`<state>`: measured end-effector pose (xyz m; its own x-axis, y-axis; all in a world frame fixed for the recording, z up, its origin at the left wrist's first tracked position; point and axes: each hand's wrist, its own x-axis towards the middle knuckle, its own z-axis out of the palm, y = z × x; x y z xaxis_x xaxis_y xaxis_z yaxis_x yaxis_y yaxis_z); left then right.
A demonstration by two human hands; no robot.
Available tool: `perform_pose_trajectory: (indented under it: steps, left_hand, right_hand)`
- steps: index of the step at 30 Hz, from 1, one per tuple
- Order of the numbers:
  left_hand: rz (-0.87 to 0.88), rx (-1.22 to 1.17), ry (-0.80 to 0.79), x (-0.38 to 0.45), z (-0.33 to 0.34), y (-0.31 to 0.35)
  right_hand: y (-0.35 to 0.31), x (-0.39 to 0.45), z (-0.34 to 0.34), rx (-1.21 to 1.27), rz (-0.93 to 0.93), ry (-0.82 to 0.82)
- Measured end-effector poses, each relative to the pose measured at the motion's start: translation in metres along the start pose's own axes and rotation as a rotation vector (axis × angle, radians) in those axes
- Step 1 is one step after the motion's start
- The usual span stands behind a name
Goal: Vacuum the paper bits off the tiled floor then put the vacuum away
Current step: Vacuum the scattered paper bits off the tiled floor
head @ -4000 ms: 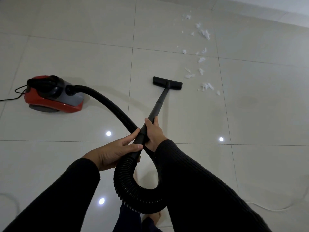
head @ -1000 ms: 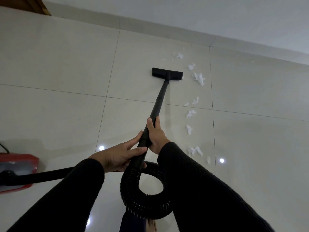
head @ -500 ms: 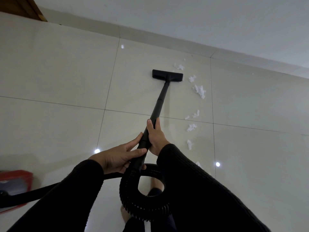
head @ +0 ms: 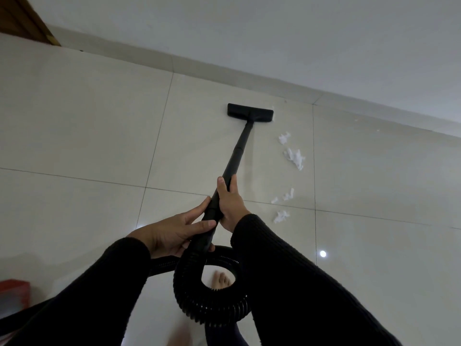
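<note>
Both hands hold the black vacuum wand [head: 237, 156]. My right hand [head: 230, 202] grips it higher up; my left hand [head: 172, 233] wraps it just below, where the ribbed hose [head: 199, 298] joins and loops under my arms. The flat black floor head [head: 250, 113] lies on the pale tiles close to the wall. White paper bits [head: 294, 157] trail down the floor to the right of the wand, with more scraps [head: 282, 216] nearer my right hand. A red corner of the vacuum body [head: 13, 295] shows at the far left edge.
The white wall and its skirting [head: 324, 98] run diagonally just beyond the floor head. A brown wooden door frame [head: 27, 21] stands at the top left. My bare foot [head: 220, 280] shows through the hose loop.
The floor head has slid forward toward the wall, over the farthest scraps. I have stepped forward, so the paper trail sits closer and the vacuum body has dropped further out of view.
</note>
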<state>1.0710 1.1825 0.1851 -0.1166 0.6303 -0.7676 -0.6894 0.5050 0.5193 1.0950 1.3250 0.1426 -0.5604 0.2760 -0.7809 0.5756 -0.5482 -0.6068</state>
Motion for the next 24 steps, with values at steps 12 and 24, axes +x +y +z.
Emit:
perform_pose_trajectory:
  steps: [12, 24]
  left_hand:
    - [0.023, -0.038, 0.012, 0.044, -0.008, 0.055]
    - [0.035, -0.016, -0.004, 0.074, 0.006, 0.076]
  right_hand:
    - [-0.057, 0.045, -0.009, -0.028, -0.019, 0.019]
    - [-0.084, 0.059, -0.039, -0.012, -0.012, 0.036]
